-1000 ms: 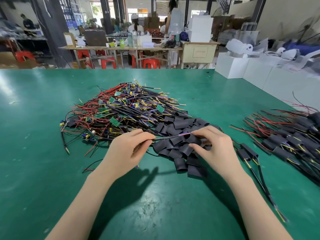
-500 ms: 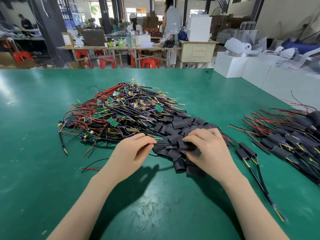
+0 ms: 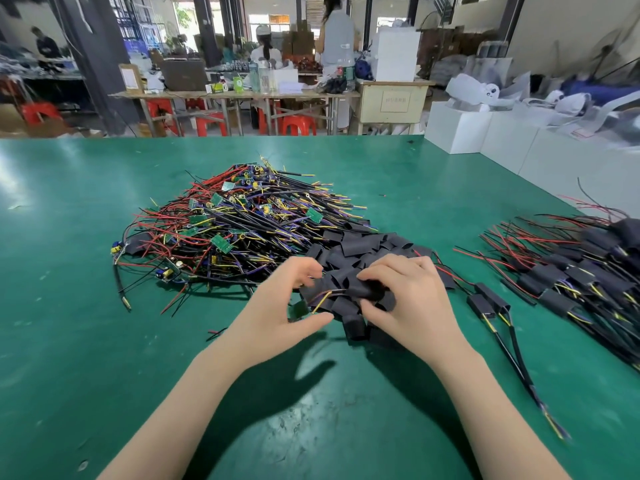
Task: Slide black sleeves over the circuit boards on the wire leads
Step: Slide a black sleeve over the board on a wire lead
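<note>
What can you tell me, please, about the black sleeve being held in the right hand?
The sleeve is a short, flattened tube of matte black material, lying roughly level above the heap of loose sleeves. The right hand pinches it. Thin yellow and purple wires run out of its left end toward the left hand.

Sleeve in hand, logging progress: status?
Right hand grips black sleeve. Left hand holds circuit board, leads entering sleeve. Board not yet covered. Nothing blocking.

Two hands: left hand [image 3: 277, 306], right hand [image 3: 408, 299]. One unsleeved lead pile [image 3: 235, 223] at 11 o'clock. Two sleeved leads [image 3: 488, 303] at 3 o'clock. Loose sleeves [image 3: 360, 247]: uncountable.
</note>
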A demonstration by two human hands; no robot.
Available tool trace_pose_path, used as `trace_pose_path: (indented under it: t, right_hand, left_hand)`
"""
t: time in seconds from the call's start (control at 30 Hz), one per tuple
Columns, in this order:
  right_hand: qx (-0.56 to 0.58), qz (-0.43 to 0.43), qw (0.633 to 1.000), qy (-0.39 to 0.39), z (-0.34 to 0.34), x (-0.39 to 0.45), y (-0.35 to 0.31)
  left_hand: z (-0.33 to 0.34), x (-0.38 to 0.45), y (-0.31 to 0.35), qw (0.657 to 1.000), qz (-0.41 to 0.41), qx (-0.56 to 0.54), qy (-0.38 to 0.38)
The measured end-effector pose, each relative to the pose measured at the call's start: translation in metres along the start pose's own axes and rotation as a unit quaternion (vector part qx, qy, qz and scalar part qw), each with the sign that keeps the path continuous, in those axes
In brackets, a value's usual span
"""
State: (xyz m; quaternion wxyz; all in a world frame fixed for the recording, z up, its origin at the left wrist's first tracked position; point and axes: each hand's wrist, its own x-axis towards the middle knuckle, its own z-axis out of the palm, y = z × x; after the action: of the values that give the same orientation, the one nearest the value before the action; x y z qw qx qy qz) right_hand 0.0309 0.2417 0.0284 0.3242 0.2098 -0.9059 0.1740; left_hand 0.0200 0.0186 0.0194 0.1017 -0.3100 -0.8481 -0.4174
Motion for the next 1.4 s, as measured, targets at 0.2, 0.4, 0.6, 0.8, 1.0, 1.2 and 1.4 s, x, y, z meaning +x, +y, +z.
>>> trace_pose_path:
  t: [0.2,0.4,0.6,0.8,1.0,1.2,1.4]
  right_hand:
    - [-0.001,0.031,0.999,0.020,-0.004,0.000,0.007]
    - [-0.009,-0.002,1.000,0.003,-0.002,0.000,0.004]
    - [0.029,-0.037,0.998,-0.037,0.005,-0.001,-0.005]
    - [0.065,-0.034,0.996,-0.047,0.003,-0.001,-0.006]
    - [0.120,-0.004,0.990,-0.069,0.003,-0.001,-0.008]
    - [0.122,-0.008,0.990,-0.070,0.004,0.000,-0.007]
    - [0.136,-0.006,0.989,-0.067,0.002,0.000,-0.008]
  left_hand:
    - [-0.022,-0.005,-0.018,0.990,-0.055,0.108,-0.072]
    - [-0.015,-0.003,-0.008,0.996,-0.080,-0.008,-0.027]
    - [-0.008,-0.002,-0.005,0.993,-0.083,-0.068,-0.042]
    - [-0.008,-0.001,-0.006,0.981,-0.124,-0.143,-0.038]
    - [-0.006,-0.002,-0.010,0.992,-0.104,-0.069,-0.002]
    - [-0.007,-0.001,-0.009,0.994,-0.085,-0.071,-0.010]
    - [-0.003,-0.001,-0.007,0.993,-0.088,-0.082,-0.002]
